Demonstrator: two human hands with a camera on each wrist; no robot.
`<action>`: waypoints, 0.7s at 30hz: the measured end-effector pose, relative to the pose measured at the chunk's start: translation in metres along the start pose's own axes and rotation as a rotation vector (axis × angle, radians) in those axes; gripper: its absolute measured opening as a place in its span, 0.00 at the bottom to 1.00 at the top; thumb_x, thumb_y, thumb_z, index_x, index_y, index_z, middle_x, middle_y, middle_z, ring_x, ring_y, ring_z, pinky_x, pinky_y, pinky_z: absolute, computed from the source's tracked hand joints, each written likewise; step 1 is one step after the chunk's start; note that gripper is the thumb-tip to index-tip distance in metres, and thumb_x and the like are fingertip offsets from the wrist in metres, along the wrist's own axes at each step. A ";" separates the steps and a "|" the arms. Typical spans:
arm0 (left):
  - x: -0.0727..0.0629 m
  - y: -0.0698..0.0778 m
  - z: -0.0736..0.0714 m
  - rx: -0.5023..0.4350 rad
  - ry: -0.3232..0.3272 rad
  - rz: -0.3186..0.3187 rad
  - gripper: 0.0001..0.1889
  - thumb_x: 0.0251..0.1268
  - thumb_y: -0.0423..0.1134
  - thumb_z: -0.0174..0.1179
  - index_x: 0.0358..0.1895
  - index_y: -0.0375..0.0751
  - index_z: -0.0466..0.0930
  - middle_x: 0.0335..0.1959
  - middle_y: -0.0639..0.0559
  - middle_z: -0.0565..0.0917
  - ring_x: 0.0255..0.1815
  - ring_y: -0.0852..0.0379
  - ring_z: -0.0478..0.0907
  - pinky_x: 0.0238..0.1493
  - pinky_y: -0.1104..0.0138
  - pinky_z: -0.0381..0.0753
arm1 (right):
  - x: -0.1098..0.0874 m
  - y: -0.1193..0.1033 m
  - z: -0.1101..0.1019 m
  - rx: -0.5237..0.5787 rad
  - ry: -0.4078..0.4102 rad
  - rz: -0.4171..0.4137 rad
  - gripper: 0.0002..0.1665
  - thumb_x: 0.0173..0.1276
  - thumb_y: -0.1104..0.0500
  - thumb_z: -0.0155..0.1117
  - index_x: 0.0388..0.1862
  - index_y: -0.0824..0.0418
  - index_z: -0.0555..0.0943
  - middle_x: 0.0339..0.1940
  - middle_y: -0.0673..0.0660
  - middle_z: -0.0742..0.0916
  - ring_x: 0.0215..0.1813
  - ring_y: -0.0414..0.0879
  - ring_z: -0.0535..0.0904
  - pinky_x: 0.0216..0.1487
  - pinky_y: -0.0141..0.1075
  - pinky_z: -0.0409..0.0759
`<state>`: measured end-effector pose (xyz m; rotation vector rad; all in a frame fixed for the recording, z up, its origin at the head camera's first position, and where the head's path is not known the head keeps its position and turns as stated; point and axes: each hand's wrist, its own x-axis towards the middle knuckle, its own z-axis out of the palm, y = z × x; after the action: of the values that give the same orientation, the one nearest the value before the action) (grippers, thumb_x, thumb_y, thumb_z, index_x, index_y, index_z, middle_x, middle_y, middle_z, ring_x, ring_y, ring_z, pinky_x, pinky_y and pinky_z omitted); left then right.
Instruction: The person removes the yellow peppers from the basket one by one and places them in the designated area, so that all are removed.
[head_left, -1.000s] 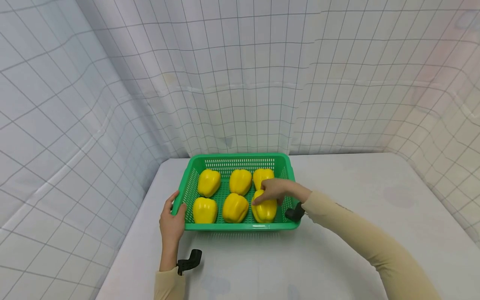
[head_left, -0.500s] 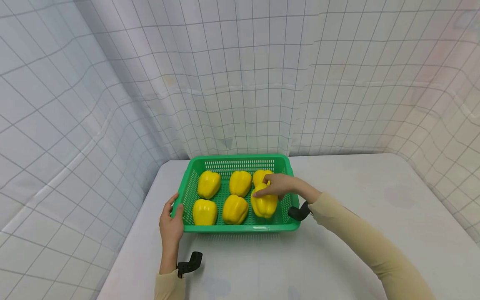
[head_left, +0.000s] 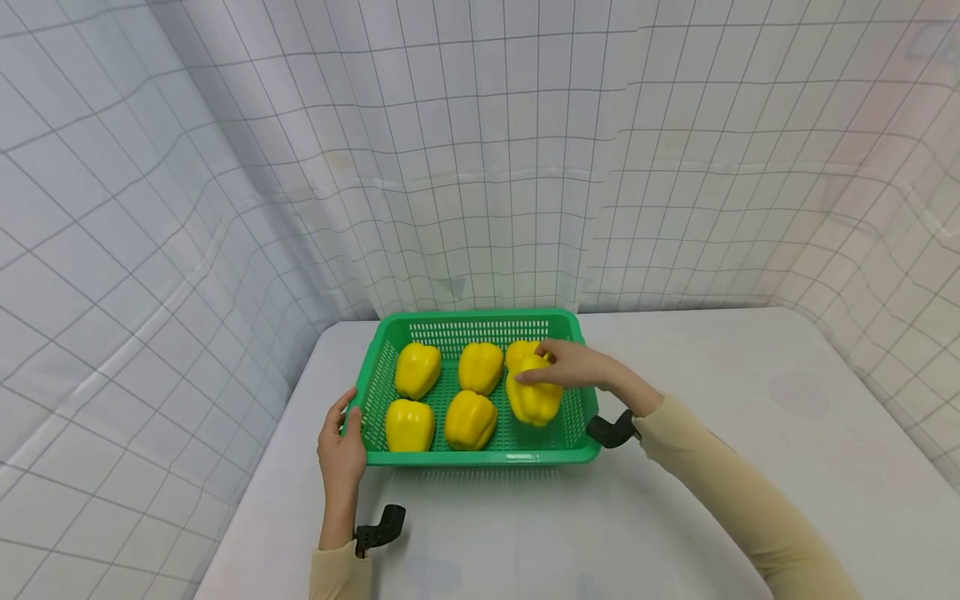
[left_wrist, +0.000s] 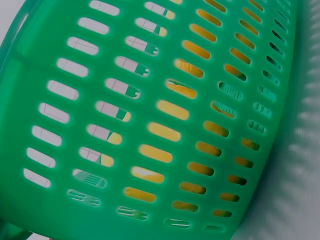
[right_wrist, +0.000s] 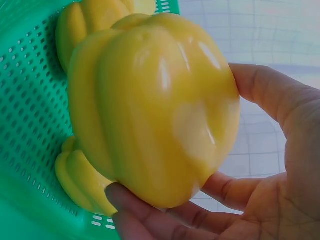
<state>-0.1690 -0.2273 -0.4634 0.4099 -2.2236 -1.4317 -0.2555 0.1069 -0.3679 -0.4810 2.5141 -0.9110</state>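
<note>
My right hand grips a yellow bell pepper between thumb and fingers, above the right part of a green plastic basket. In the right wrist view the held bell pepper fills the middle, with fingers curled under it. On the basket's left rim, my left hand holds on with the thumb on the inner side and fingers outside. Several more yellow bell peppers, among them one at the front middle, lie in the basket. Only the slotted basket wall fills the left wrist view; the left hand is hardly seen there.
The basket stands on a white table whose surface extends to its right and front. A white grid-patterned curtain hangs behind and at both sides. Each wrist carries a black camera mount.
The right hand has lifted the front right bell pepper off the basket floor, moving it up and slightly right. My left hand stays on the rim.
</note>
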 end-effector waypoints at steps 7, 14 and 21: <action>0.000 0.000 0.000 -0.005 -0.004 -0.004 0.20 0.76 0.42 0.44 0.65 0.42 0.71 0.48 0.35 0.77 0.36 0.49 0.69 0.32 0.64 0.66 | -0.006 0.004 -0.002 -0.003 0.094 -0.029 0.40 0.61 0.36 0.62 0.60 0.63 0.69 0.50 0.61 0.79 0.44 0.52 0.74 0.42 0.43 0.75; -0.001 0.000 0.000 -0.010 -0.003 0.002 0.19 0.76 0.42 0.44 0.65 0.42 0.72 0.49 0.35 0.77 0.34 0.51 0.68 0.30 0.65 0.65 | -0.009 0.011 -0.003 0.048 0.221 -0.056 0.40 0.61 0.38 0.63 0.61 0.64 0.67 0.54 0.65 0.77 0.47 0.55 0.75 0.43 0.44 0.75; -0.001 0.000 0.000 -0.014 0.002 0.011 0.19 0.76 0.40 0.44 0.64 0.41 0.72 0.48 0.35 0.78 0.33 0.52 0.67 0.30 0.65 0.65 | -0.009 0.022 -0.004 0.114 0.373 -0.103 0.36 0.64 0.42 0.62 0.59 0.66 0.67 0.55 0.67 0.76 0.47 0.57 0.75 0.43 0.45 0.76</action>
<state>-0.1683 -0.2273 -0.4632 0.3934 -2.2092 -1.4398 -0.2539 0.1287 -0.3779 -0.4411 2.7648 -1.2779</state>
